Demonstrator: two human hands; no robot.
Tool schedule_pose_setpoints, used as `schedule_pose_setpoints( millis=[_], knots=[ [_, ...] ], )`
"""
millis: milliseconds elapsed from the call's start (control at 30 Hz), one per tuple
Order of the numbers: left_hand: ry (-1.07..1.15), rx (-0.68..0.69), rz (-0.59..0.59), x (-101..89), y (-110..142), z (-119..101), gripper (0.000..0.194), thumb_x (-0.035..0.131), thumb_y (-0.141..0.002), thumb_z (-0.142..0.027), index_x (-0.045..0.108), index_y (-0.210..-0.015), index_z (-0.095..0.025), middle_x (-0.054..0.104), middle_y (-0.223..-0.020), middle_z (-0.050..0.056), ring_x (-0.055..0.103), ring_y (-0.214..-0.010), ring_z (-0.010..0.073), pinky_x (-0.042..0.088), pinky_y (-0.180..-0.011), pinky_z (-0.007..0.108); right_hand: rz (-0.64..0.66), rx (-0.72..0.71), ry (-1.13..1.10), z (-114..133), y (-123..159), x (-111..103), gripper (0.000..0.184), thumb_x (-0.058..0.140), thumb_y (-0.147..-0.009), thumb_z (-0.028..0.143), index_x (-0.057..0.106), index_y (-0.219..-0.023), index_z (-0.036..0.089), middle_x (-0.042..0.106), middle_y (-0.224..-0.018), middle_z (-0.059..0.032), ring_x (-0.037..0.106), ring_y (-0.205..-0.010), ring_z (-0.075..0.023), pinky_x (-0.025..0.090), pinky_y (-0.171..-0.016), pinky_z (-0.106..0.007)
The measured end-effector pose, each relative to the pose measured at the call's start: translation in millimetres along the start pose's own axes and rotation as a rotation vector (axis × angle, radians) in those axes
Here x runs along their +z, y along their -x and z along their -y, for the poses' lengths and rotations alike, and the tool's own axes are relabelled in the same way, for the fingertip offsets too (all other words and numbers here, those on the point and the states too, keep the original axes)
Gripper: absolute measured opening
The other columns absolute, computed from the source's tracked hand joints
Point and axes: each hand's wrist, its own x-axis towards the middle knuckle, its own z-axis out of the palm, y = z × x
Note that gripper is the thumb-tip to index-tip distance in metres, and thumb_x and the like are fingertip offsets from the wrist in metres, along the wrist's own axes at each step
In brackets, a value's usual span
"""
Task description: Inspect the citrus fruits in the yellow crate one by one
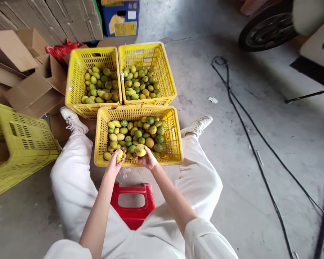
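My left hand (116,159) is closed around a small yellow lemon (120,155). In my right hand (148,159) is a larger yellow-green lemon (140,150), gripped from its right side. Both hands are above the near edge of a yellow slotted crate (179,144) between my legs. Inside it lie several green and yellow lemons (149,143). Just behind stand two more yellow crates, the left one (74,79) and the right one (166,72), each with green and yellow lemons in it.
A red plastic stool (133,212) is beneath me. Opened cardboard boxes (29,90) and a tipped yellow crate (27,144) are at the left. A black cable (248,133) runs across the concrete floor at the right, near a vehicle wheel (267,30). A blue box (121,18) stands at the back.
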Motion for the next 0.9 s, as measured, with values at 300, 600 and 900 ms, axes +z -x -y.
schedule_pose_setpoints(
  millis=[300, 600, 900],
  knots=[
    [0.231, 0.093, 0.143, -5.0, 88.2, 7.9, 0.018, 0.060, -0.084, -0.032, 0.065, -0.095, -0.019, 0.072, -0.091, 0.006, 0.068, -0.077, 0.0157, 0.059, -0.065, 0.026, 0.321, -0.079, -0.753, 52.1, 85.8, 51.0, 0.046, 0.081, -0.068, 0.038, 0.057, -0.106, 0.027, 0.067, -0.106, -0.0013, 0.063, -0.074, -0.0133, 0.053, -0.054, -0.022],
    [0.122, 0.241, 0.359, 3.8, 130.6, 3.0, 0.030, 0.075, -0.075, -0.023, 0.065, -0.103, -0.021, 0.068, -0.096, 0.002, 0.067, -0.082, 0.0131, 0.057, -0.070, 0.022, -0.016, -0.178, -0.691, 62.6, 138.3, 48.0, 0.043, 0.075, -0.076, 0.045, 0.065, -0.113, 0.026, 0.071, -0.100, -0.0008, 0.066, -0.080, -0.0145, 0.057, -0.068, -0.026],
    [0.044, 0.250, 0.478, 15.3, 150.5, -2.0, 0.052, 0.061, -0.076, -0.015, 0.060, -0.126, -0.027, 0.065, -0.128, 0.003, 0.069, -0.101, 0.0158, 0.056, -0.092, 0.028, -0.161, -0.180, -0.724, 59.4, 146.2, 48.6, 0.031, 0.070, -0.079, 0.033, 0.060, -0.108, 0.029, 0.070, -0.100, 0.0016, 0.068, -0.091, -0.0166, 0.059, -0.074, -0.029]
  ],
)
